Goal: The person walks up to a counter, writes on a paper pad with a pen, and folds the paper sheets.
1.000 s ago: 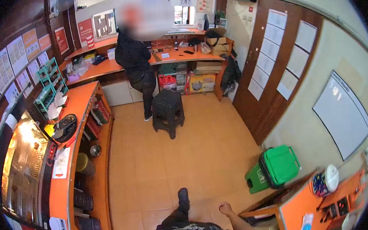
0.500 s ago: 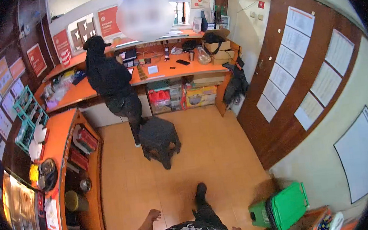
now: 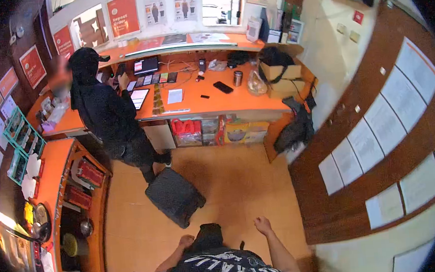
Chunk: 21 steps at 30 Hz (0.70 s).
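My left hand (image 3: pixel 186 240) hangs low in front of my body, fingers loosely curled, with nothing visible in it. My right hand (image 3: pixel 262 225) is raised a little at my right side, closed like a loose fist and holding nothing that I can see. Both hands are apart from any object. Nearest to my left hand is a dark grey stool (image 3: pixel 175 197) on the tiled floor. My black shirt (image 3: pixel 223 271) with white lettering shows between my arms.
A person in black (image 3: pixel 103 104) stands at the orange counter (image 3: pixel 199 104), holding a dark phone-like device (image 3: pixel 122 69). The counter bears a tablet (image 3: pixel 139 98), a phone (image 3: pixel 223 87), a tumbler (image 3: pixel 237 78) and a cardboard box (image 3: pixel 281 73). Orange shelving (image 3: pixel 61 163) stands left, a brown door (image 3: pixel 341 146) right.
I have moved forward, nearer the counter and stool. My right hand has come up into fuller view. The green bin has left the view. The other person's device now shows.
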Motion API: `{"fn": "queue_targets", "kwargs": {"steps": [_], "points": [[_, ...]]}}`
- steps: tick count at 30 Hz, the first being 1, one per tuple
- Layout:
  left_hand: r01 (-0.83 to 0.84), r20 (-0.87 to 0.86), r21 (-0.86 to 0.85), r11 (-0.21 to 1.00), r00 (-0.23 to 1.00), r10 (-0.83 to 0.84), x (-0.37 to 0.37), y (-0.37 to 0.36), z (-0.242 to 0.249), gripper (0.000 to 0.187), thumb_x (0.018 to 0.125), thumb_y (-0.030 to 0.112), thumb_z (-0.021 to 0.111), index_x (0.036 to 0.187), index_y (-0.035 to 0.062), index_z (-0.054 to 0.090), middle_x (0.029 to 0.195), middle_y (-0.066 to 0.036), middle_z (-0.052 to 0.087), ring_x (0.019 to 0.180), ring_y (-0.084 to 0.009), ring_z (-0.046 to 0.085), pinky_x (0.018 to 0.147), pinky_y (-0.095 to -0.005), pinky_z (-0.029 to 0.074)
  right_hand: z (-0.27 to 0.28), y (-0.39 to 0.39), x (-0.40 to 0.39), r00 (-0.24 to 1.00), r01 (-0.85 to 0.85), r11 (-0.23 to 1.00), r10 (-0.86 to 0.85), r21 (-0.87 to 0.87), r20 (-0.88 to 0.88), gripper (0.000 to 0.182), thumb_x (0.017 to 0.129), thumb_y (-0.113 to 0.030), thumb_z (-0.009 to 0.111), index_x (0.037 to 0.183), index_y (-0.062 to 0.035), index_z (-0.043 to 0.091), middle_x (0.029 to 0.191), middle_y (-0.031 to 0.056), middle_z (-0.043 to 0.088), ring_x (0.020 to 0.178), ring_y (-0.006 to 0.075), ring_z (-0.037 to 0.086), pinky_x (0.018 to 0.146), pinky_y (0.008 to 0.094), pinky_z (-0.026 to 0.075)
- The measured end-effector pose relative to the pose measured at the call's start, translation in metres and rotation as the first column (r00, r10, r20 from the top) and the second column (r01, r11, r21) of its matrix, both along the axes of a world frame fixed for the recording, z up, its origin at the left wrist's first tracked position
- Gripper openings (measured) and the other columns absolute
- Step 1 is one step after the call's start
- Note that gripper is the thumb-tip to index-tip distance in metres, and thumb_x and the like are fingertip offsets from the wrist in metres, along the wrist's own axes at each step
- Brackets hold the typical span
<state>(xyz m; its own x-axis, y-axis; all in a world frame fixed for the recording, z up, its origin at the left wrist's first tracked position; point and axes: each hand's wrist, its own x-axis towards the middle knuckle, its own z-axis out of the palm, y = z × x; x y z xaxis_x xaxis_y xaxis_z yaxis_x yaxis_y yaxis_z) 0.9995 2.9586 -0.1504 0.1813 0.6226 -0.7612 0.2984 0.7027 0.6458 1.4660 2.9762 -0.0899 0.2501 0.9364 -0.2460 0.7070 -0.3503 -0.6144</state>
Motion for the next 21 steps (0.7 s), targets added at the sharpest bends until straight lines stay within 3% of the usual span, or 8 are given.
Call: {"fn": "queue_targets", "kwargs": {"steps": [3,6,8,13,14,16,18,21], "points": [[-0.414,0.216,0.267,0.870,0.906,0.364,0.044,0.086,-0.031,0.020,0.092,0.020,0.058,0.099,0.0044,0.069,0.093,-0.023,0.070,0.076,-0.0375,0.069,0.068,-0.0418,0.055,0.006,0.096,0.007,0.981,-0.189,0.980,0.191,0.058,-0.020,0.028,0.091,-0.028,0.062,0.095,-0.0014,0.070,0.089,0.0169,0.072,0.082,0.0266,0.070,0.073,0.0379,0.054],[-0.202,-0.145,0.658,0.725,0.911,0.386,0.086,0.196,0.004,0.021,0.092,0.019,0.061,0.098,-0.0002,0.066,0.085,-0.022,0.069,0.071,-0.0342,0.068,0.069,-0.0406,0.054,0.032,0.185,0.016,0.949,-0.296,0.955,0.294,-0.001,-0.117,0.032,0.093,-0.030,0.061,0.105,-0.0016,0.067,0.099,0.0205,0.070,0.092,0.0337,0.067,0.081,0.0425,0.053],[-0.154,-0.150,0.789,0.595,0.891,0.429,0.107,0.268,0.062,0.022,0.093,0.022,0.062,0.097,0.0000,0.065,0.080,-0.021,0.068,0.071,-0.0344,0.068,0.071,-0.0431,0.054,0.078,0.238,0.012,0.930,-0.332,0.940,0.312,-0.082,-0.194,0.037,0.093,-0.034,0.059,0.113,-0.0023,0.066,0.108,0.0240,0.068,0.101,0.0411,0.065,0.087,0.0474,0.052],[-0.198,-0.046,0.911,0.362,0.822,0.567,0.142,0.452,0.177,0.027,0.099,0.026,0.056,0.102,0.0013,0.066,0.087,-0.020,0.070,0.081,-0.0398,0.068,0.074,-0.0450,0.054,0.065,0.342,0.030,0.905,-0.418,0.894,0.425,0.159,-0.011,0.028,0.095,-0.027,0.057,0.102,-0.0009,0.065,0.100,0.0243,0.066,0.092,0.0426,0.063,0.086,0.0491,0.051],[-0.187,-0.056,0.928,0.323,0.785,0.616,0.141,0.479,0.190,0.027,0.099,0.026,0.056,0.102,0.0006,0.066,0.087,-0.020,0.069,0.081,-0.0396,0.068,0.074,-0.0460,0.054,0.108,0.363,0.018,0.884,-0.458,0.853,0.467,0.252,0.027,0.026,0.094,-0.024,0.058,0.101,0.0000,0.064,0.100,0.0244,0.066,0.094,0.0430,0.062,0.087,0.0489,0.050],[-0.022,-0.227,0.945,0.327,0.674,0.703,0.130,0.535,0.225,0.026,0.097,0.023,0.059,0.108,-0.0005,0.062,0.092,-0.023,0.067,0.088,-0.0431,0.065,0.081,-0.0501,0.052,0.176,0.429,0.001,0.853,-0.501,0.789,0.519,0.355,0.050,0.024,0.093,-0.022,0.058,0.100,0.0010,0.063,0.099,0.0245,0.065,0.095,0.0434,0.061,0.089,0.0488,0.049],[0.238,-0.248,0.962,0.131,0.568,0.785,0.097,0.591,0.239,0.033,0.092,0.017,0.063,0.118,-0.0016,0.056,0.108,-0.027,0.063,0.101,-0.0470,0.059,0.090,-0.0529,0.047,0.187,0.492,-0.005,0.843,-0.535,0.750,0.503,0.388,0.190,0.024,0.091,-0.017,0.058,0.105,0.0022,0.062,0.103,0.0245,0.064,0.099,0.0438,0.060,0.090,0.0502,0.048],[0.309,-0.360,0.921,0.237,0.446,0.820,0.026,0.671,0.234,0.047,0.086,0.012,0.065,0.129,-0.0005,0.051,0.118,-0.026,0.057,0.107,-0.0483,0.054,0.094,-0.0532,0.044,0.204,0.599,-0.044,0.761,-0.626,0.553,0.587,0.550,0.275,0.024,0.090,-0.014,0.057,0.108,0.0011,0.061,0.110,0.0233,0.062,0.107,0.0442,0.056,0.095,0.0518,0.046]]}}
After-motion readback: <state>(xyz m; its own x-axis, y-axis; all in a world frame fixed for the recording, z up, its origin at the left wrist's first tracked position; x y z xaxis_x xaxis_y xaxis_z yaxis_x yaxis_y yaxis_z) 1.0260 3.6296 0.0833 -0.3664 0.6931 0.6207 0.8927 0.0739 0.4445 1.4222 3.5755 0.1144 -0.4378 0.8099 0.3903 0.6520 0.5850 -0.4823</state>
